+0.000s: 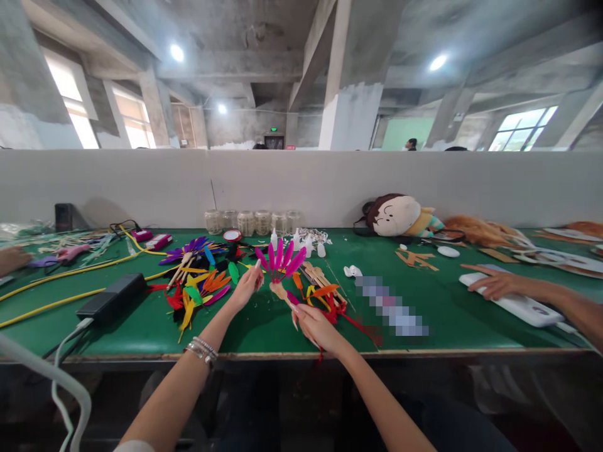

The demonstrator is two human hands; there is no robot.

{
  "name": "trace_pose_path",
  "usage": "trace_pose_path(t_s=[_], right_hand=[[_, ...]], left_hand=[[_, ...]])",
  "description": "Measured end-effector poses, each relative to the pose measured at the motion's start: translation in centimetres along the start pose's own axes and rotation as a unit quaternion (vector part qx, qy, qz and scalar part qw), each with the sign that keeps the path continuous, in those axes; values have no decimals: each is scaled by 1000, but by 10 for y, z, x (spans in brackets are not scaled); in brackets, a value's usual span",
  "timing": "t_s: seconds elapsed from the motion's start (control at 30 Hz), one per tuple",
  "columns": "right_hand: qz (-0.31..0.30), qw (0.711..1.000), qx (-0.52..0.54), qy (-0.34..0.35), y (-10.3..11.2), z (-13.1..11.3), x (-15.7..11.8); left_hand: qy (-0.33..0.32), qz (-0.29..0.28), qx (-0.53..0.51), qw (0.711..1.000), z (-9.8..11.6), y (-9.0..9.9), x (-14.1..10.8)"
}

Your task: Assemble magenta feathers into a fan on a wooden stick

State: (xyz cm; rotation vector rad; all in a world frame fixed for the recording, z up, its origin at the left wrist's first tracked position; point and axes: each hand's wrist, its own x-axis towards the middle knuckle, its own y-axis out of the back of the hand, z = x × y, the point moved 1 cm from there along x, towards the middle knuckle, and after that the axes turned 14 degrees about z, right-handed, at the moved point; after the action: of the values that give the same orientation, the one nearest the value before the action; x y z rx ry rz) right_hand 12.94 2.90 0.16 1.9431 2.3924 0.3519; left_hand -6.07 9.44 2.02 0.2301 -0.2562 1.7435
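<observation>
Magenta feather fan (281,260) on a wooden stem (280,290), held above the green tabletop (452,339) near its front edge: right hand (318,329) grips the stem's lower end; left hand (245,287) pinches the leftmost feather.

feathers (281,260): soft matt | stick (279,290): bare wood | btl (321,250): glossy plastic

- Head-worn view, looking forward and down from the near side of the green workbench (452,333)
- Wide angle: left hand (245,287) and right hand (318,329) low, concrete ceiling (226,37) above
</observation>
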Motion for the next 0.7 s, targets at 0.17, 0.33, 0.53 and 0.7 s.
trace_pose_path(t_s=[0.17,0.33,0.53,0.7], right_hand=[[-10,1000,4,-2,0,-1,-1],[-19,1000,7,8,0,-1,0],[-29,999,12,7,0,-1,1],[-40,999,4,-1,1,0,2]], left_hand=[[-4,-3,13,1000,-6,-1,0],[-20,-5,19,1000,-9,3,6],[-10,-16,14,1000,-12,3,7],[30,-50,2,998,-8,0,4]])
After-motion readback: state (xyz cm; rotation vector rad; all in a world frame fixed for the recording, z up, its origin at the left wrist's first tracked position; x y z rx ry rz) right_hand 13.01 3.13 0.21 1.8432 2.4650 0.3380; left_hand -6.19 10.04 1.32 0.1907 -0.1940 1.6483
